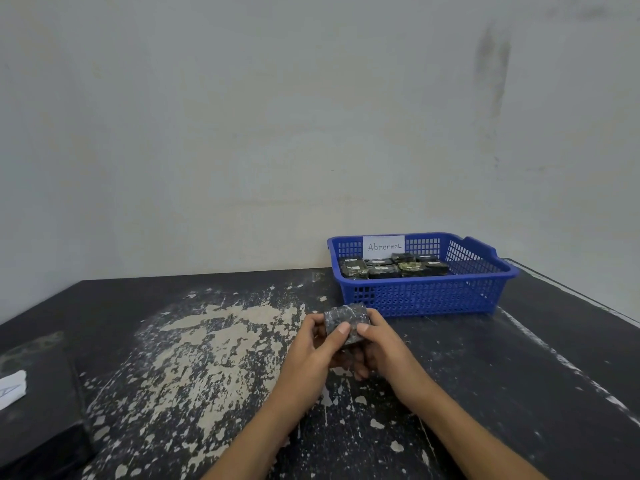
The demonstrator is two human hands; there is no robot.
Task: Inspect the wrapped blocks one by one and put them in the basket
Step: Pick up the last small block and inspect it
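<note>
Wrapped block gripped between curled left hand and right hand, above black table, near blue basket.

- Black table: top worn, with pale flaked patches left of centre.
- Grey-white wall behind; dark smudge upper right.
- Dark boxy object at near left, with a white paper slip lying on it.
</note>
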